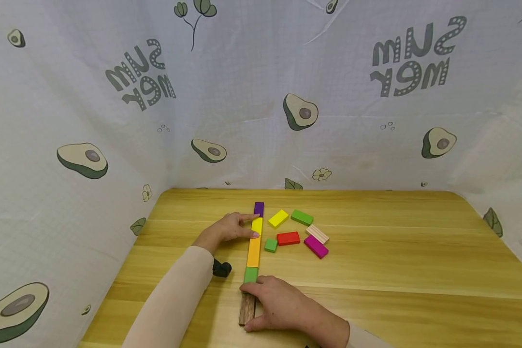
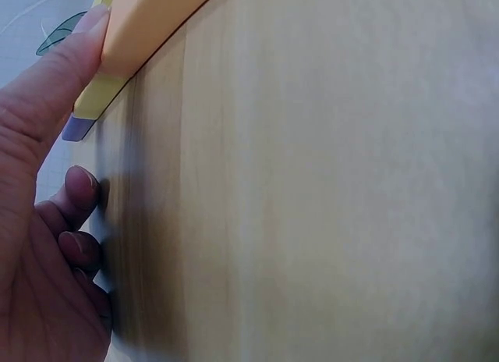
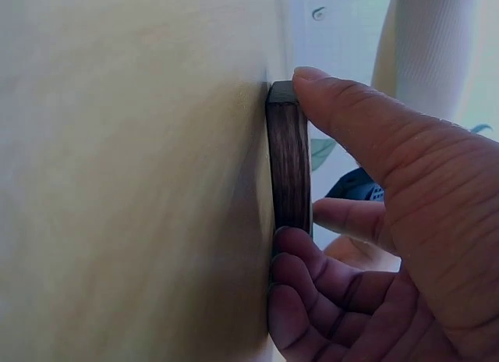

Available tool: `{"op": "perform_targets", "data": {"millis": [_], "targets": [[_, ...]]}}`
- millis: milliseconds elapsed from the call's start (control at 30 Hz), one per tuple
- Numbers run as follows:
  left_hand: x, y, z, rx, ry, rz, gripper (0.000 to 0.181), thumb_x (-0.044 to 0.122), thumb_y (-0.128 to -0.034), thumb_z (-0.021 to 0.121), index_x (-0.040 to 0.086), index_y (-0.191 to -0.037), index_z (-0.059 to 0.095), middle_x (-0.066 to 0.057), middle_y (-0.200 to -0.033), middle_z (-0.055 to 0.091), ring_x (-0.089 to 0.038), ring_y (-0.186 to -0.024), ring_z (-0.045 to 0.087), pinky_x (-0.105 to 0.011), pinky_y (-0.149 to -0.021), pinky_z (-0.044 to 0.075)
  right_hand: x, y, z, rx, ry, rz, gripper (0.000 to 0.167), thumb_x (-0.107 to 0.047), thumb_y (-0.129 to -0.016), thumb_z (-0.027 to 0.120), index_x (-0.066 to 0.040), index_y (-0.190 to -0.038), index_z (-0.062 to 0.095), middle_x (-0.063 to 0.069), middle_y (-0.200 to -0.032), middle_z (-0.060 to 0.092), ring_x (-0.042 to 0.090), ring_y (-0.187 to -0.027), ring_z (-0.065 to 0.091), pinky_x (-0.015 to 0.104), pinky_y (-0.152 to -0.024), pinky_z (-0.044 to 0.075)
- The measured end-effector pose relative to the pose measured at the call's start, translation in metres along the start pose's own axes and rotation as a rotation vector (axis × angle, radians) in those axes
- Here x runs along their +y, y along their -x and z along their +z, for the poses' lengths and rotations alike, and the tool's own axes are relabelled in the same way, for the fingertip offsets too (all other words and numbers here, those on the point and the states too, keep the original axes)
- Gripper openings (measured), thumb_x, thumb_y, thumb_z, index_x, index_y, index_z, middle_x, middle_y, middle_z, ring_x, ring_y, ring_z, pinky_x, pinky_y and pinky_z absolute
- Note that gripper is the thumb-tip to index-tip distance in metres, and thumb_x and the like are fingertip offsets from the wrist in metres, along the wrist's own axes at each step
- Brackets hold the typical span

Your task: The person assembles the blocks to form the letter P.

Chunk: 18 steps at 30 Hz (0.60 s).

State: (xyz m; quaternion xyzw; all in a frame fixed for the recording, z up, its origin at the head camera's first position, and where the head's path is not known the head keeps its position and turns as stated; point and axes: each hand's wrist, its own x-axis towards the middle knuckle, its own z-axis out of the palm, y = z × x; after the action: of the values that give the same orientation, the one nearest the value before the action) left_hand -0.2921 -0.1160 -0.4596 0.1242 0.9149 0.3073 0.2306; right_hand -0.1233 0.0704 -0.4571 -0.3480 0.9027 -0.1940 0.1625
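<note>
A straight row of flat blocks runs away from me: a dark brown wooden block (image 1: 247, 310) nearest, then a green block (image 1: 251, 274), an orange block (image 1: 253, 252), a yellow block (image 1: 257, 225) and a purple block (image 1: 258, 209) farthest. My left hand (image 1: 229, 227) spans the yellow block, thumb near its orange end and index finger by its purple end; the other fingers are curled beneath. With thumb at the near end and index finger by the green block, my right hand (image 1: 284, 305) grips the brown block, whose grained side (image 3: 288, 163) shows in the right wrist view.
Right of the row lie loose blocks: yellow (image 1: 278, 219), green (image 1: 302, 217), small green (image 1: 271, 245), red (image 1: 288, 238), pale ridged wood (image 1: 317, 234) and magenta (image 1: 316, 247). A black object (image 1: 222, 268) sits by my left sleeve. A printed curtain (image 1: 252, 111) hangs behind the table (image 1: 396, 261).
</note>
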Motion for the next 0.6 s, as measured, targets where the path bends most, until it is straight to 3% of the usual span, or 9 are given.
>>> {"op": "perform_targets", "data": {"millis": [133,300,433,600], "targets": [[0.0,0.0,-0.001,-0.002,0.008,0.001,0.072,0.049,-0.0869,0.079,0.039,-0.151,0.049,-0.014,-0.14,0.055,-0.024,-0.116,0.052,-0.046,-0.107,0.046,-0.001,0.0,0.0,-0.001,0.004,0.007,0.069,-0.065,-0.081,0.077,-0.028,-0.137,0.062,-0.008,-0.111,0.064,0.0,-0.094,0.055,0.027,-0.09,0.056],[-0.002,-0.002,-0.001,-0.001,0.009,0.008,0.072,0.049,-0.0866,0.079,0.039,-0.151,0.049,-0.012,-0.13,0.059,-0.023,-0.107,0.051,-0.042,-0.1,0.048,-0.001,-0.001,0.0,-0.001,0.001,0.016,0.07,-0.065,-0.08,0.078,-0.028,-0.137,0.061,-0.007,-0.114,0.065,0.002,-0.098,0.057,0.029,-0.091,0.056],[-0.003,-0.002,-0.001,-0.002,0.007,0.006,0.072,0.05,-0.0865,0.079,0.039,-0.151,0.049,-0.013,-0.134,0.058,-0.024,-0.111,0.053,-0.044,-0.103,0.048,0.001,-0.001,-0.001,0.003,-0.032,0.011,0.076,-0.068,-0.08,0.075,-0.027,-0.142,0.058,-0.007,-0.123,0.066,0.004,-0.106,0.06,0.031,-0.094,0.056],[-0.003,-0.001,0.001,-0.01,0.025,0.001,0.071,0.05,-0.0866,0.079,0.04,-0.151,0.05,-0.015,-0.149,0.052,-0.031,-0.131,0.051,-0.052,-0.114,0.043,0.016,-0.007,-0.014,0.06,-0.095,0.024,0.074,-0.066,-0.088,0.068,-0.019,-0.144,0.056,-0.011,-0.1,0.067,0.001,-0.087,0.058,0.025,-0.08,0.054]]}}
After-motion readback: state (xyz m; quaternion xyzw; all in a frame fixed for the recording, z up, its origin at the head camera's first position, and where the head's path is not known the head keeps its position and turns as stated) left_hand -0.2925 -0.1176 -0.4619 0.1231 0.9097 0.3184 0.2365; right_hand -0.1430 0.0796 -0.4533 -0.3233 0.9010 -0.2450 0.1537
